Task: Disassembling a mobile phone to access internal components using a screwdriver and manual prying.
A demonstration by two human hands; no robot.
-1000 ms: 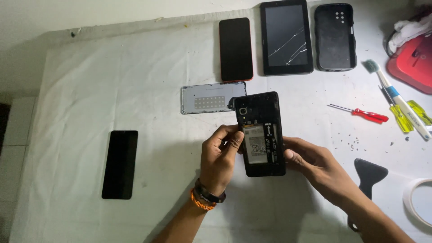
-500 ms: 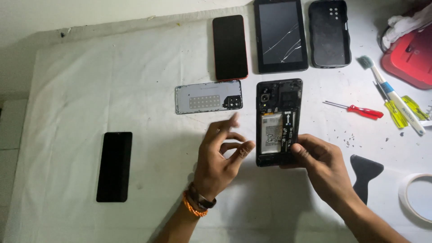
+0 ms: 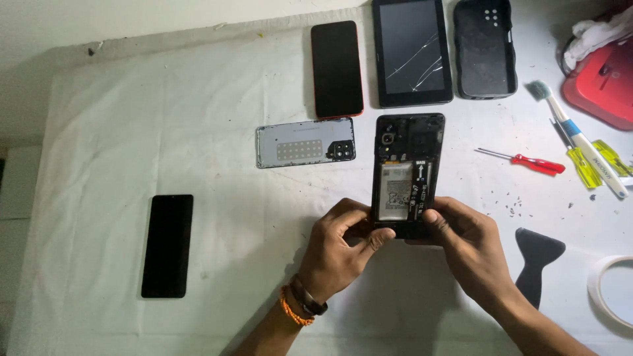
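An opened black phone [image 3: 407,165] lies face down on the white cloth, its battery and circuit board showing. My left hand [image 3: 339,247] grips its lower left corner with thumb and fingers. On the other side my right hand [image 3: 465,247] holds the lower right corner. The phone's removed grey back cover [image 3: 304,143] lies just to the left of the phone, inner side up.
A black phone [image 3: 167,245] lies at the left. Along the far edge lie a red-edged phone [image 3: 337,69], a cracked tablet [image 3: 410,51] and a black case [image 3: 484,47]. At the right lie a red screwdriver [image 3: 524,161], a toothbrush [image 3: 573,135], a black pry tool [image 3: 535,260] and a tape roll [image 3: 610,290].
The opened phone went from held up in both hands to lying on the cloth. My left hand let go briefly, then came back to the phone's lower left corner.
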